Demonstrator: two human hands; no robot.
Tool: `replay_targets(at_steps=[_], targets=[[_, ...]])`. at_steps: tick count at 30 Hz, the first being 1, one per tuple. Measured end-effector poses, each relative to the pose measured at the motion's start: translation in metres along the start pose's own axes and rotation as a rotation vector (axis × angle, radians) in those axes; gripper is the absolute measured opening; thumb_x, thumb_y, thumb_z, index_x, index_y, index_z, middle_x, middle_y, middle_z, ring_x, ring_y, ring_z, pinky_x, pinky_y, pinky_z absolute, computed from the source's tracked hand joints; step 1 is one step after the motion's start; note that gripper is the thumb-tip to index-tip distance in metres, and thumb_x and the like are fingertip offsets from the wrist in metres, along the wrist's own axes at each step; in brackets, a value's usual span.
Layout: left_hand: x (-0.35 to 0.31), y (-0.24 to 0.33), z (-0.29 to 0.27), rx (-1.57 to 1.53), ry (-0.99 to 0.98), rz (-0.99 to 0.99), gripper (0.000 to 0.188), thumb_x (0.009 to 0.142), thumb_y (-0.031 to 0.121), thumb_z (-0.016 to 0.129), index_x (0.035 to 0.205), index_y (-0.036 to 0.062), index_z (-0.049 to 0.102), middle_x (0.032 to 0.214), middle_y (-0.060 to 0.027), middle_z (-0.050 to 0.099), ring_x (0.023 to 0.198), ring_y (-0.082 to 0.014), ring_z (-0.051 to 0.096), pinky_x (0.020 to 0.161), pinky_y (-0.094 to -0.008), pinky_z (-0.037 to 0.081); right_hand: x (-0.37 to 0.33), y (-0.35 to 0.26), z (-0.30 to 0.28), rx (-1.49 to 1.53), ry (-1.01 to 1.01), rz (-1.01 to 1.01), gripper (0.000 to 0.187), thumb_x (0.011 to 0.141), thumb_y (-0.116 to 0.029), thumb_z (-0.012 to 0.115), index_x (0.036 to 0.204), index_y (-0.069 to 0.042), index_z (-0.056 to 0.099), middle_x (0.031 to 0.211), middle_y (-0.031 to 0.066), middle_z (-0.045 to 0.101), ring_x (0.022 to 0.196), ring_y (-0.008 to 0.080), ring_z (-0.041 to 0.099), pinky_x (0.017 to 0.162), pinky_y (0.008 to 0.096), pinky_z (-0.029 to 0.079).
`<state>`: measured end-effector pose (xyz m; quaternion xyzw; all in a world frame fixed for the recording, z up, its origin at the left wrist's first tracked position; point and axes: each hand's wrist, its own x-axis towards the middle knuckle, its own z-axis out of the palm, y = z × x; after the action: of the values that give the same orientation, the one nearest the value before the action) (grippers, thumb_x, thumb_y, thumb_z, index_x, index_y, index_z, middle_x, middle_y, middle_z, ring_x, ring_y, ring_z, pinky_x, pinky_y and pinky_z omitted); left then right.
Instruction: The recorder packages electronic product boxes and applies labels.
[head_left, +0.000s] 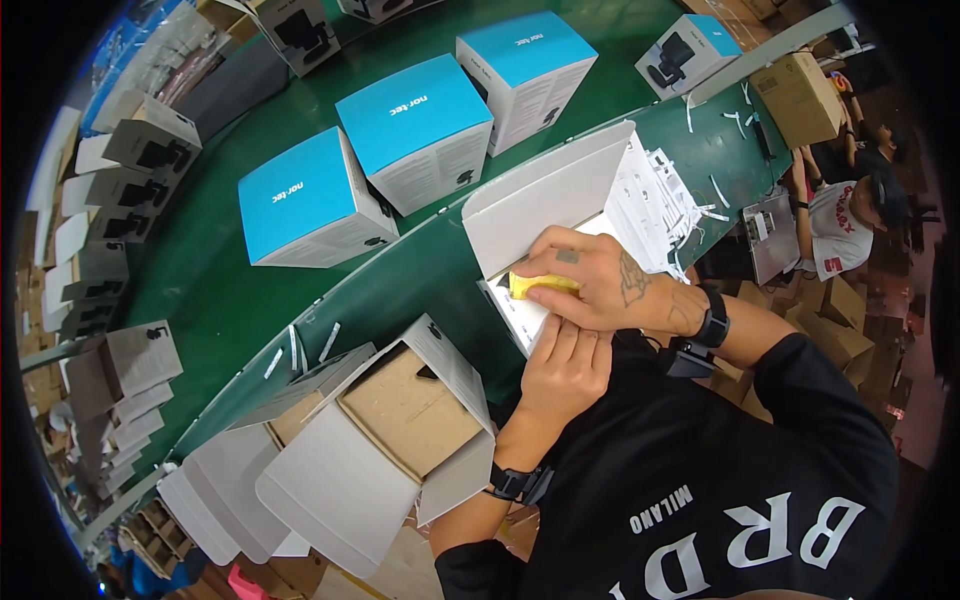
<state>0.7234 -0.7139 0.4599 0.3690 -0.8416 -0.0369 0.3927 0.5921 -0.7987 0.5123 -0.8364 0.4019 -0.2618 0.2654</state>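
In my right hand (590,278) is a small yellow tool (542,286) with a dark end, gripped between thumb and fingers; its exact kind is partly hidden. It lies over an open white box (545,205) whose lid flap stands up behind. Just below, my left hand (568,372) has its fingers bent at the near edge of that box, partly under the right hand. A stack of white printed sheets or labels (645,200) sits at the box's right side.
Three closed blue-topped boxes (415,115) stand across the green table (390,275). Left of me, an open box (415,410) shows a brown cardboard insert. White paper strips (722,190) lie on the table. More boxes (150,140) line the far left. Another person (845,220) works at right.
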Motion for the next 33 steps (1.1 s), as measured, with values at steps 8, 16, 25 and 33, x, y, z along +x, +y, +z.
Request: replay_targets(at_steps=[8,16,25,33], targets=[[-0.003,0.003,-0.002,0.01,0.024,-0.021,0.019,0.082,0.013,0.068,0.091,-0.0018,0.075,0.097,-0.0158,0.073,0.096,-0.0322,0.069,0.096,-0.0431,0.054,0.005,-0.012,0.001,0.01,0.012,-0.049,0.024,0.084,-0.023,0.076,0.104,-0.01,0.074,0.093,0.0059,0.067,0.074,0.0304,0.069,0.064,0.0386,0.056],[-0.004,0.021,-0.011,0.079,-0.17,-0.032,0.02,0.081,0.011,0.066,0.095,-0.0008,0.073,0.1,-0.0164,0.072,0.1,-0.0334,0.068,0.097,-0.0433,0.053,0.012,-0.019,0.01,-0.159,-0.03,-0.022,0.023,0.074,-0.017,0.079,0.093,-0.008,0.071,0.087,0.0092,0.07,0.074,0.0311,0.07,0.063,0.0373,0.056],[0.011,0.039,-0.028,0.139,-0.259,-0.057,0.049,0.084,0.025,0.073,0.127,0.001,0.064,0.137,-0.023,0.058,0.122,-0.0365,0.06,0.108,-0.0471,0.046,-0.057,0.027,-0.085,0.158,0.786,0.44,0.013,0.087,0.0,0.066,0.099,-0.002,0.07,0.09,0.0055,0.074,0.07,0.0089,0.065,0.058,0.0243,0.052],[0.021,0.053,-0.032,0.053,-0.257,-0.147,0.054,0.088,0.031,0.076,0.13,0.0007,0.063,0.139,-0.0242,0.057,0.128,-0.0402,0.057,0.11,-0.0491,0.044,-0.034,0.009,-0.11,0.886,0.488,0.449,0.036,0.093,-0.015,0.066,0.127,-0.001,0.066,0.109,0.0085,0.075,0.066,0.0055,0.059,0.051,0.0191,0.04]])
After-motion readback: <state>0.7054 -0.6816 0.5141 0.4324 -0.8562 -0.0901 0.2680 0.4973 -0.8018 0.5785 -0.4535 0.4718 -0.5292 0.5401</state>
